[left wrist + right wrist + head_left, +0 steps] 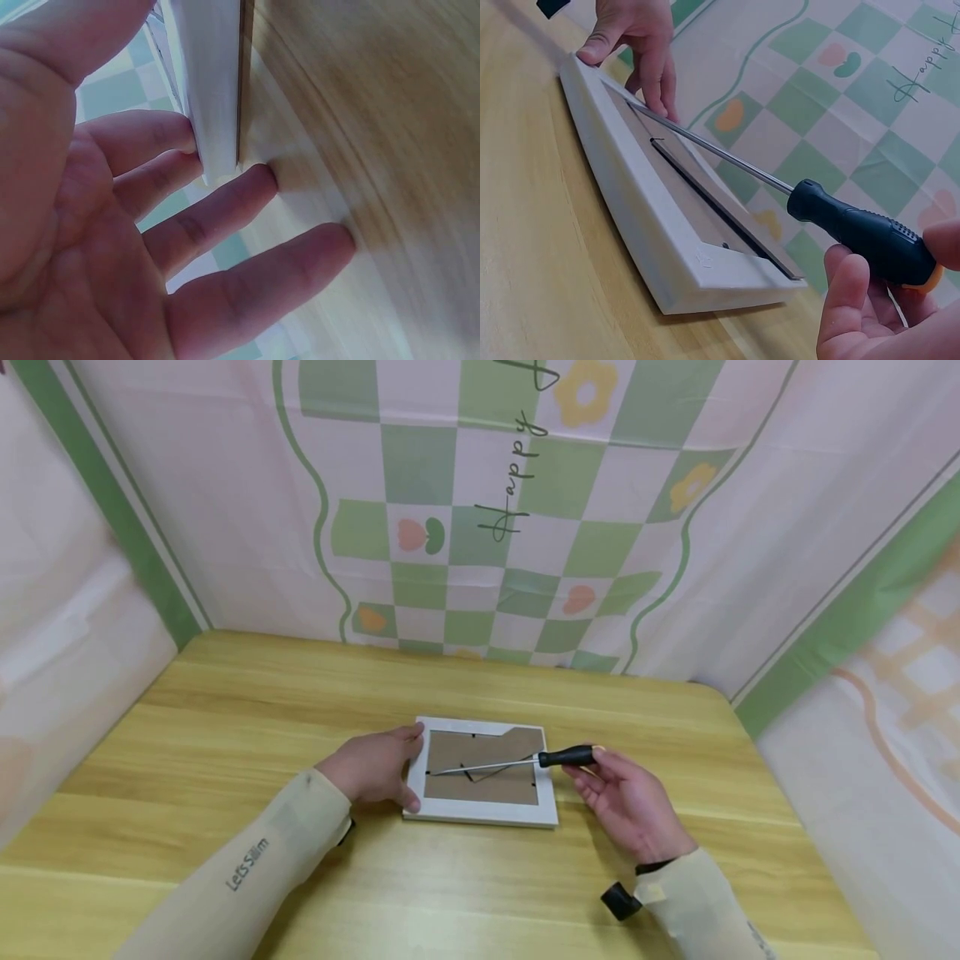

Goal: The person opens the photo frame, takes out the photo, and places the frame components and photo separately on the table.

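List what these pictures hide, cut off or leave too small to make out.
- Frame: its front, hidden in the head and right wrist views by its upturned back.
- Screwdriver: tip shape, too small in the head view.
- Left hand: thumb tip, cut off by the top edge in the left wrist view.
- Right sleeve: lettering, too small in the head view.
- Cloth: writing after "Happy", cut off by the head view's top edge.

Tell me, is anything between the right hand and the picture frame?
Yes, the screwdriver. The right hand holds it by the handle, and its metal shaft reaches out over the brown back of the picture frame. Nothing else visible stands between them.
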Demonstrator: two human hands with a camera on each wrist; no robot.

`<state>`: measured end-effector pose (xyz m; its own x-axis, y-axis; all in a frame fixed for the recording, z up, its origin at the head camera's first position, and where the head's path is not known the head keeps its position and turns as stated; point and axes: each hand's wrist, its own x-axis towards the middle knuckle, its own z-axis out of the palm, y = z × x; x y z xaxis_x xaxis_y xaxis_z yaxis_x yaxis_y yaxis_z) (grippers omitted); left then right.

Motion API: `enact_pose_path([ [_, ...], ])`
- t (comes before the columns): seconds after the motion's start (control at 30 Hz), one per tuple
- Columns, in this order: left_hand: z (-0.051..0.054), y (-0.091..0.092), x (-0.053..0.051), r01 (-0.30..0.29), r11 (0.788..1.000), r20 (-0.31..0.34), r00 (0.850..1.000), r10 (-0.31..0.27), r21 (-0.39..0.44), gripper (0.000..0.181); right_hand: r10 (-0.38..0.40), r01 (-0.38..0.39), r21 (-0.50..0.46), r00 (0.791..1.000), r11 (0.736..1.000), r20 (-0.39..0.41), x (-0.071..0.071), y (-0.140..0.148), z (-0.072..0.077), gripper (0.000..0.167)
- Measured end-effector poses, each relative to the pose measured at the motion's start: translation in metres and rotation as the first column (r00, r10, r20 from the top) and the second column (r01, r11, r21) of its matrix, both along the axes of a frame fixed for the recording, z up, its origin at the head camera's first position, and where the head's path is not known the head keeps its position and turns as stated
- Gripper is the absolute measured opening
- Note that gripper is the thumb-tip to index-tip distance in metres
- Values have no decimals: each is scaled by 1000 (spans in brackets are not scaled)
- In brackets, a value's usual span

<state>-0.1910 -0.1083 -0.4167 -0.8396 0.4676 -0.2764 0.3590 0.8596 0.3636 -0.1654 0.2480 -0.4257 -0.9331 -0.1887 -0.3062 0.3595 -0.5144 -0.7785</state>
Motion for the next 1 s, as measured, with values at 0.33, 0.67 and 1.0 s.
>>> enact_pose_path([
  [0.33, -1, 1, 0, -1, 1000, 1, 1000, 1, -17, 97, -7, 7, 31, 1000, 999, -6, 0, -1, 0, 12],
  [0.67, 0, 0, 0, 5, 1000, 4, 1000, -5, -16, 96, -11, 11, 47, 1000, 999, -19, -1, -3, 0, 12],
  [1.0, 0, -1, 0, 1, 1000, -11, 1000, -1, -3, 96, -19, 20, 66, 1000, 998, -19, -2, -4, -1, 13],
])
